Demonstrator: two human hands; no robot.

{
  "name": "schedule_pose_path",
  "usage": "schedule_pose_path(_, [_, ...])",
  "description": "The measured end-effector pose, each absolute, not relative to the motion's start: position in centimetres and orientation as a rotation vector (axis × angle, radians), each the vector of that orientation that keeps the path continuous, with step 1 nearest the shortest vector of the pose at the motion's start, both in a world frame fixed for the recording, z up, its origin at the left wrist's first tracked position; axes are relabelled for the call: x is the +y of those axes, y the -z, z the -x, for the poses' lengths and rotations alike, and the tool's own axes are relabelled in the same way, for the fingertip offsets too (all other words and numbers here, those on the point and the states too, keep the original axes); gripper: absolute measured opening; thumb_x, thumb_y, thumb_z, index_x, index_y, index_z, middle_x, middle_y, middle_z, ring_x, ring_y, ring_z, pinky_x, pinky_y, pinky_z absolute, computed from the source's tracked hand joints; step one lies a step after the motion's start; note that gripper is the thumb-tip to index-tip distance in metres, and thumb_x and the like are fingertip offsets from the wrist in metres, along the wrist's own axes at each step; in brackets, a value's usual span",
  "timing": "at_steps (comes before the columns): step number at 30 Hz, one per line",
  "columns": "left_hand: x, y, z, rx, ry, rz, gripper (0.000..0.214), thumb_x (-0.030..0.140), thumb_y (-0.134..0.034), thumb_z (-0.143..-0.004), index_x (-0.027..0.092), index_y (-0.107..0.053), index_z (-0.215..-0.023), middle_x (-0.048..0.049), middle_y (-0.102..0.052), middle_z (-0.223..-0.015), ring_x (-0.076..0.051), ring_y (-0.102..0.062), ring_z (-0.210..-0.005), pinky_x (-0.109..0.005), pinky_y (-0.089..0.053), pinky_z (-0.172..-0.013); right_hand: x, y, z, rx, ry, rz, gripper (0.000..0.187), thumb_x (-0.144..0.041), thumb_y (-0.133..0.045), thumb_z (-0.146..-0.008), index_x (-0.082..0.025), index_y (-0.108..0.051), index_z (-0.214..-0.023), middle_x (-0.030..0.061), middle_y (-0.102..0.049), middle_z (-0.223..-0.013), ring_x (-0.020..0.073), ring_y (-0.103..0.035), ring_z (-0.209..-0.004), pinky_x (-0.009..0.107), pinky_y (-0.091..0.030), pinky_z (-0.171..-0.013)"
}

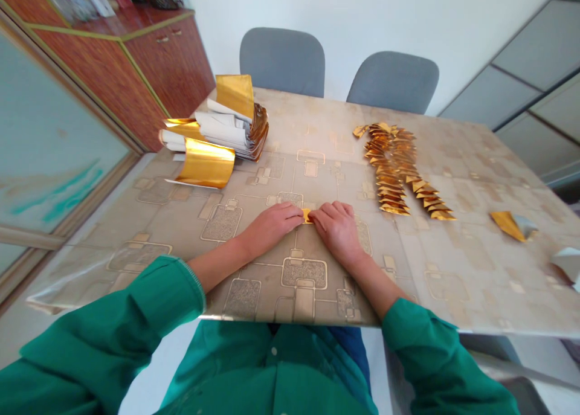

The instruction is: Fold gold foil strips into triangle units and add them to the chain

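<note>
My left hand point(273, 223) and my right hand point(336, 226) lie knuckles-up on the patterned table point(254, 179), fingertips meeting at the middle. Between them a small piece of gold paper point(307, 215) shows, pressed flat under the fingers of both hands. Most of the piece is hidden by the fingers. Both hands have their fingers curled together on it. Green sleeves cover both forearms.
A stack of gold and white sheets point(217, 134) sits at the far left, one sheet curled in front. Rows of folded gold pieces point(399, 167) lie at the far right. A loose gold piece point(512, 225) lies near the right edge. Two grey chairs point(283, 61) stand behind the table.
</note>
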State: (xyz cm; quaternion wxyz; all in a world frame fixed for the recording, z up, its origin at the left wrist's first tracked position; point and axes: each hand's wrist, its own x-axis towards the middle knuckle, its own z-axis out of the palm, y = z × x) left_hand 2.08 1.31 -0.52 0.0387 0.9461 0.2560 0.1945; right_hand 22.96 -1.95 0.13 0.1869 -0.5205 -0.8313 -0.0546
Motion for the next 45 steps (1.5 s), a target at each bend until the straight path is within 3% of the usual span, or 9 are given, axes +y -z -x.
schedule_pose_path(11, [0.6, 0.4, -1.9, 0.818, -0.562, -3.046, 0.030, 0.013, -0.042, -0.101, 0.017, -0.061, -0.123, -0.0067, -0.065, -0.120, -0.019, -0.059, -0.102, -0.032, -0.051, -0.090, -2.3, -0.3, -22.6, -2.372, 0.222, 1.562, 0.020, -0.029, -0.054, -0.099, -0.023, -0.072, -0.094, 0.0037, -0.067, -0.085, 0.0209, -0.052, -0.088, 0.035, -0.027, -0.081])
schedule_pose_path(17, [0.7, 0.5, -2.1, 0.812, -0.532, -3.113, 0.025, 0.015, -0.047, -0.099, 0.015, -0.063, -0.119, -0.0089, -0.066, -0.115, -0.020, -0.059, -0.098, -0.032, -0.050, -0.087, -2.1, -0.7, -23.0, -2.238, -0.139, 1.628, 0.017, -0.025, -0.056, -0.097, -0.026, -0.073, -0.098, 0.0018, -0.070, -0.090, 0.0195, -0.055, -0.089, 0.032, -0.029, -0.077])
schedule_pose_path(22, [0.5, 0.5, -2.1, 0.785, -0.529, -3.161, 0.027, 0.018, -0.046, -0.101, 0.013, -0.063, -0.120, -0.0115, -0.066, -0.112, -0.021, -0.059, -0.097, -0.033, -0.050, -0.085, -2.7, -0.4, -22.2, -2.148, -0.063, 1.695, 0.019, -0.034, -0.057, -0.096, -0.021, -0.069, -0.093, 0.0053, -0.068, -0.092, 0.0225, -0.055, -0.093, 0.035, -0.029, -0.081])
schedule_pose_path(28, [0.5, 0.8, -1.2, 0.809, -0.514, -3.064, 0.027, 0.024, -0.047, -0.101, 0.018, -0.063, -0.123, -0.0072, -0.066, -0.123, -0.022, -0.059, -0.104, -0.037, -0.049, -0.089, -2.6, -0.1, -22.5, -2.041, -0.296, 1.794, 0.013, -0.030, -0.058, -0.095, -0.024, -0.068, -0.100, 0.0035, -0.066, -0.096, 0.0208, -0.054, -0.091, 0.033, -0.030, -0.079])
schedule_pose_path(31, [0.3, 0.6, -1.2, 0.836, -0.529, -3.002, 0.027, 0.025, -0.047, -0.101, 0.020, -0.063, -0.123, -0.0051, -0.065, -0.126, -0.021, -0.059, -0.107, -0.038, -0.048, -0.091, -2.7, -0.2, -22.7, -2.110, -0.231, 1.748, 0.016, -0.028, -0.055, -0.097, -0.025, -0.068, -0.106, 0.0040, -0.065, -0.098, 0.0211, -0.053, -0.094, 0.033, -0.030, -0.080])
schedule_pose_path(37, [0.0, 0.1, -2.0, 0.904, -0.479, -2.965, 0.021, 0.024, -0.055, -0.097, 0.015, -0.065, -0.111, -0.0095, -0.062, -0.131, -0.024, -0.057, -0.106, -0.041, -0.048, -0.093, -3.0, -0.2, -22.0, -2.417, 0.113, 1.606, 0.026, -0.027, -0.050, -0.100, -0.026, -0.065, -0.122, 0.0069, -0.065, -0.105, 0.0237, -0.049, -0.100, 0.038, -0.027, -0.090])
schedule_pose_path(45, [0.2, 0.0, -1.0, 0.839, -0.605, -3.069, 0.026, 0.021, -0.046, -0.101, 0.020, -0.067, -0.116, -0.0077, -0.067, -0.122, -0.022, -0.057, -0.105, -0.040, -0.047, -0.092, -2.4, -0.6, -22.6, -2.262, -0.153, 1.650, 0.026, -0.034, -0.049, -0.101, -0.032, -0.071, -0.115, 0.0039, -0.063, -0.102, 0.0204, -0.051, -0.098, 0.034, -0.029, -0.084])
